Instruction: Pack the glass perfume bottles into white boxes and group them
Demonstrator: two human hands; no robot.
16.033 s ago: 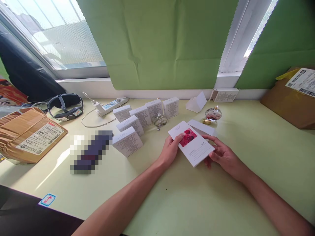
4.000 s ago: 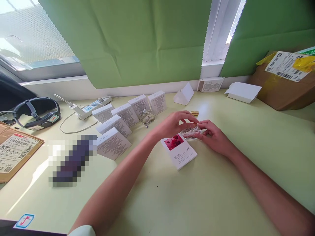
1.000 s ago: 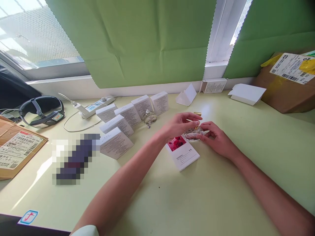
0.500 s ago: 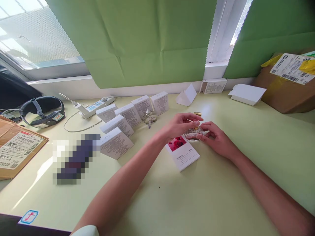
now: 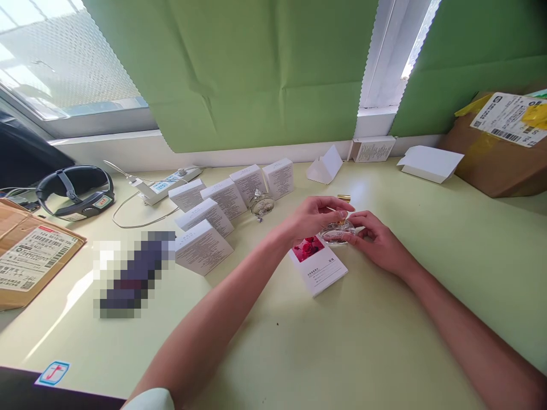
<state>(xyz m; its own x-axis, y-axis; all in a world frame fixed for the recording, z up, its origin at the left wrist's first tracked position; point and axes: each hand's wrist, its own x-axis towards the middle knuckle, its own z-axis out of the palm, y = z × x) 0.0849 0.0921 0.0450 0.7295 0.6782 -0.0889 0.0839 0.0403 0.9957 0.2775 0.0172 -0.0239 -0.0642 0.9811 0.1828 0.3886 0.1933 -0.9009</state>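
Observation:
A small round glass perfume bottle (image 5: 337,233) rests on the far end of a white box with a red rose picture (image 5: 318,262). My right hand (image 5: 376,242) grips the bottle from the right side. My left hand (image 5: 314,216) pinches the gold spray top of the bottle from above. A small gold cap (image 5: 343,198) lies on the table just behind my fingers.
Several white boxes (image 5: 204,246) stand in rows at the left with another glass bottle (image 5: 261,204) among them. Open white cartons (image 5: 429,163) lie by the wall. Cardboard parcels sit at far right (image 5: 499,154) and far left (image 5: 29,253). A headset (image 5: 74,191) and power strip (image 5: 168,183) lie at back left.
Over the last second almost nothing moved; both hands stay on the bottle. Earlier, both hands held the rose box, which now lies on the table under the bottle.

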